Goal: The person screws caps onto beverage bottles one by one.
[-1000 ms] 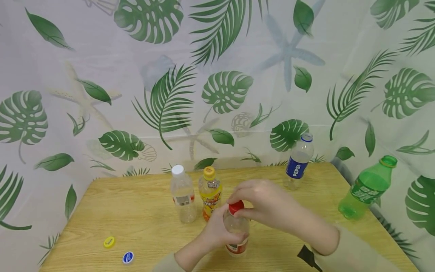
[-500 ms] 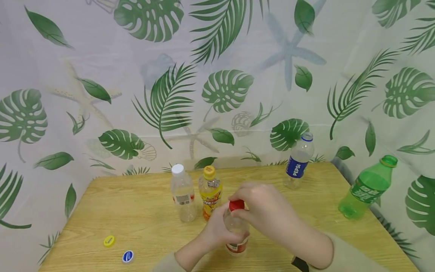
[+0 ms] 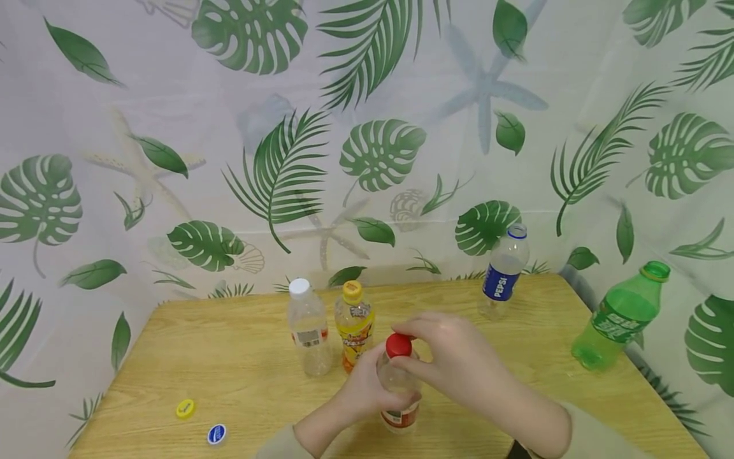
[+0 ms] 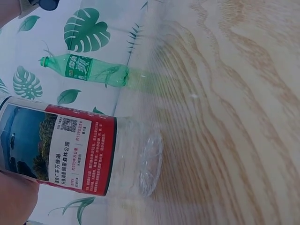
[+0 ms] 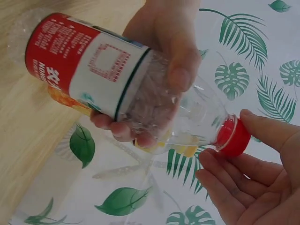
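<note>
My left hand [image 3: 367, 387] grips a clear plastic bottle [image 3: 400, 418] round its upper body; the bottle stands upright on the wooden table [image 3: 241, 357]. In the right wrist view, that hand's thumb and fingers wrap the bottle above its red and white label [image 5: 105, 61]. My right hand [image 3: 459, 349] pinches the red cap [image 3: 398, 345] on the bottle's neck, thumb on one side and fingertips on the other. Only the bottle's lower part with the label [image 4: 84, 150] shows in the left wrist view.
Behind my left hand stand a white-capped bottle [image 3: 309, 331] and a yellow-capped drink bottle [image 3: 355, 328]. An uncapped Pepsi bottle [image 3: 502, 274] and an uncapped green bottle [image 3: 622, 315] stand at the right. Two loose caps, yellow [image 3: 185, 408] and blue [image 3: 216, 434], lie front left.
My right hand's fingers shift and turn about the red cap, with more of its top showing now. My left hand and the bottle stay in place.
</note>
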The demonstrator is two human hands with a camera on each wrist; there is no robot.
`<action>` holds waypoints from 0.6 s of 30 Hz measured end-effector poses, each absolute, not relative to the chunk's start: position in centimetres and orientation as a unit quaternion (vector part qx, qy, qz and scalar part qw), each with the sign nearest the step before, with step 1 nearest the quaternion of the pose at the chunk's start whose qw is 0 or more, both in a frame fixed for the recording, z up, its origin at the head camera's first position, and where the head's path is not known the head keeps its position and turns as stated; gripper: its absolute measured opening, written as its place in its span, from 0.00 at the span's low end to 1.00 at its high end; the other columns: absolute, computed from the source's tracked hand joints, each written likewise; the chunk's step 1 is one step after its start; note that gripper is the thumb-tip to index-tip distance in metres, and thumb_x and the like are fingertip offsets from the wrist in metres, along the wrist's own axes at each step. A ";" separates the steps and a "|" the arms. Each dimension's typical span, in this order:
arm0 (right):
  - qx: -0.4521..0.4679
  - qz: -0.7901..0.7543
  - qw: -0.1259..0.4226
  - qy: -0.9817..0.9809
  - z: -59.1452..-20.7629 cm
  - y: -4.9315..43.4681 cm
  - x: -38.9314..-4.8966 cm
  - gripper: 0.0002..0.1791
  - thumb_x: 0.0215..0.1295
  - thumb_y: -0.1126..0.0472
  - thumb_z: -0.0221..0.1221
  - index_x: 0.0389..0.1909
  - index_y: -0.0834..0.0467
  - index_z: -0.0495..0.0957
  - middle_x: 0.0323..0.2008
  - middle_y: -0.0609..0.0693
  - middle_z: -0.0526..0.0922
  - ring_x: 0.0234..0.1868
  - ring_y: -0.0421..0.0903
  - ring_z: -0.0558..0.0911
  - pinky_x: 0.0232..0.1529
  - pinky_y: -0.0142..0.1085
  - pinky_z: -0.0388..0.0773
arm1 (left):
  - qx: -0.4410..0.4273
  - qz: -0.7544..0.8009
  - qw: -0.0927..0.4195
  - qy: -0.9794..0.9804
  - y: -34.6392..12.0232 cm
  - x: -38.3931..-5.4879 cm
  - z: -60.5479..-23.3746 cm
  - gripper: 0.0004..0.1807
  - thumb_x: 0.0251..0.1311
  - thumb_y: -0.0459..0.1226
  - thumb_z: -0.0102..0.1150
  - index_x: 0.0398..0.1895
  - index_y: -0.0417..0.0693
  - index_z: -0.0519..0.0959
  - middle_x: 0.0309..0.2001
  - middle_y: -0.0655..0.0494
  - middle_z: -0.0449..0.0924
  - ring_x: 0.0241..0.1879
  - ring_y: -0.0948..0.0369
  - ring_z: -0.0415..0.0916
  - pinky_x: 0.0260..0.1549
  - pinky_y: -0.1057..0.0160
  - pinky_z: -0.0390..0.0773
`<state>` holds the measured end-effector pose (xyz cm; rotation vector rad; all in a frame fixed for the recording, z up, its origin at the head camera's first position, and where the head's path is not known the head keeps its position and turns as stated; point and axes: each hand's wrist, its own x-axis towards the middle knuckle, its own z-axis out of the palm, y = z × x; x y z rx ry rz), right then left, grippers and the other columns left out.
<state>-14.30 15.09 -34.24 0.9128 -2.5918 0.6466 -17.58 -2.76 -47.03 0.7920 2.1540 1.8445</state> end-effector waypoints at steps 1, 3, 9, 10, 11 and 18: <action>0.322 0.233 0.162 -0.903 -34.4 15.2 -14.3 0.19 0.57 0.58 0.80 0.49 0.58 0.90 0.42 0.46 0.93 0.42 0.43 0.91 0.46 0.39 0.89 | 0.270 0.623 0.098 0.727 -2.8 -17.6 -47.1 0.32 0.53 0.32 0.76 0.64 0.41 0.77 0.59 0.41 0.84 0.58 0.71 0.77 0.69 0.60 0.71; 0.325 0.245 0.164 -0.899 -34.8 15.5 -14.2 0.18 0.58 0.59 0.79 0.49 0.57 0.90 0.43 0.46 0.93 0.43 0.43 0.91 0.46 0.39 0.89 | 0.278 0.623 0.097 0.724 -2.9 -17.7 -47.2 0.33 0.53 0.31 0.77 0.64 0.40 0.77 0.59 0.39 0.83 0.58 0.70 0.77 0.70 0.59 0.71; 0.318 0.254 0.143 -0.902 -35.5 16.1 -14.0 0.11 0.62 0.56 0.76 0.45 0.52 0.90 0.40 0.42 0.92 0.40 0.40 0.90 0.44 0.36 0.89 | 0.275 0.625 0.115 0.722 -3.4 -17.7 -47.2 0.39 0.54 0.31 0.79 0.71 0.41 0.73 0.68 0.39 0.79 0.69 0.62 0.74 0.74 0.50 0.65; 0.316 0.254 0.136 -0.904 -35.6 16.2 -14.1 0.11 0.63 0.56 0.75 0.45 0.51 0.90 0.39 0.41 0.92 0.40 0.40 0.90 0.43 0.35 0.89 | 0.275 0.623 0.120 0.722 -3.5 -17.8 -47.1 0.41 0.54 0.32 0.80 0.72 0.42 0.72 0.69 0.41 0.78 0.70 0.61 0.73 0.75 0.50 0.65; 0.315 0.253 0.131 -0.905 -35.7 16.3 -14.1 0.11 0.63 0.55 0.75 0.45 0.51 0.90 0.39 0.41 0.92 0.40 0.40 0.90 0.43 0.36 0.89 | 0.278 0.625 0.126 0.719 -3.6 -17.8 -47.1 0.42 0.55 0.34 0.81 0.73 0.43 0.71 0.69 0.42 0.78 0.71 0.61 0.72 0.75 0.49 0.64; 0.309 0.241 0.116 -0.912 -36.9 16.8 -14.1 0.15 0.60 0.49 0.78 0.45 0.49 0.88 0.38 0.39 0.89 0.39 0.37 0.86 0.42 0.34 0.87 | 0.314 0.639 0.129 0.690 -3.8 -18.0 -47.2 0.39 0.55 0.33 0.81 0.70 0.42 0.71 0.61 0.35 0.82 0.64 0.65 0.77 0.75 0.55 0.66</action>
